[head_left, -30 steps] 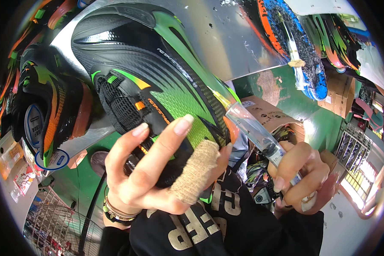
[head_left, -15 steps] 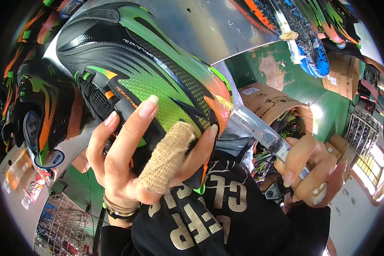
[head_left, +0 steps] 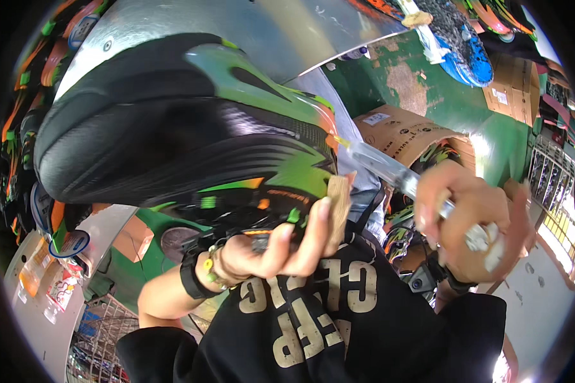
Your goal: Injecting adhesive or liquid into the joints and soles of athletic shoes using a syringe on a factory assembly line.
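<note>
A black sneaker with green and orange markings [head_left: 140, 147] is held up in front of my chest, its rounded toe to the left and its orange end to the right. My left hand [head_left: 278, 252] grips it from below, fingers curled up against its side; one finger is wrapped in tan tape. In my right hand [head_left: 469, 220] is a clear syringe [head_left: 384, 169], fingers closed around its barrel. The syringe's yellowish tip meets the shoe's orange end at the sole edge, or lies very close to it. Both the shoe and my right hand are slightly blurred.
A shiny metal tabletop [head_left: 281, 38] lies beyond the shoe. Other dark sneakers [head_left: 29, 137] crowd the left edge. An open cardboard box [head_left: 399, 134] stands on the green floor at right. Above it, a blue-soled shoe [head_left: 463, 67] juts in at upper right, near another carton [head_left: 514, 89].
The sneaker has turned, its toe swinging left and down. My left hand has shifted lower, under the shoe. The syringe tip stays by the orange end; my right hand has moved slightly right.
</note>
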Motion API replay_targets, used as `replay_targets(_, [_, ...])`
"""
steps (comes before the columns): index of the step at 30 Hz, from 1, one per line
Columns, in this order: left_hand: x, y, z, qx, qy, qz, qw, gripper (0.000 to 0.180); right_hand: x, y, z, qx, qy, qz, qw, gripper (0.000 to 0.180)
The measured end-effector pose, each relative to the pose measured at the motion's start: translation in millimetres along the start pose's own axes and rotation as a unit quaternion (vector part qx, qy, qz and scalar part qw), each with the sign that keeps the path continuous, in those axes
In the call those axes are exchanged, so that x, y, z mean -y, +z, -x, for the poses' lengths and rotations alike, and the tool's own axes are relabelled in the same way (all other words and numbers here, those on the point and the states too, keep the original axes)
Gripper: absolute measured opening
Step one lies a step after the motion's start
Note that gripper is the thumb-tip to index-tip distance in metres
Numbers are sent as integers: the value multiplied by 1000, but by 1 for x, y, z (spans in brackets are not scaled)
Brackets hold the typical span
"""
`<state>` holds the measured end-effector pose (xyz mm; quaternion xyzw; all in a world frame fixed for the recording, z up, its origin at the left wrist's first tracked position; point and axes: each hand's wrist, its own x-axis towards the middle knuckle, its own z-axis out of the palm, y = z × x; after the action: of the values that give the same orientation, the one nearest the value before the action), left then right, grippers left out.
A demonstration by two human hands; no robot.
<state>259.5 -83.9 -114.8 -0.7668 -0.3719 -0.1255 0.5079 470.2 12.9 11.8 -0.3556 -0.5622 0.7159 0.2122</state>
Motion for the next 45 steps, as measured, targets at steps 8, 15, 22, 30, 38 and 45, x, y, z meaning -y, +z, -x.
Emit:
replay_targets(8, [-20, 16, 2, -5, 196, -68, 978, 29, -45, 12, -6, -153, 29, -74, 985, 74])
replay_targets(15, [-14, 26, -3, -29, 225, -78, 971, 27, -35, 6, -14, -143, 40, -89, 985, 76])
replay_targets(22, [-21, 26, 2, -52, 215, -53, 974, 22, -27, 0, -14, -111, 53, -123, 985, 57])
replay_targets(30, [-21, 22, 4, -55, 216, -88, 971, 19, -26, -6, -8, -90, 35, -129, 987, 62])
replay_targets(38, [-3, 7, -9, 16, 81, 28, 996, 29, -24, -8, 9, -76, -3, -137, 988, 69])
replay_targets(45, [9, -22, -30, 147, -108, 115, 976, 32, -24, -5, 23, -45, -64, -160, 984, 73])
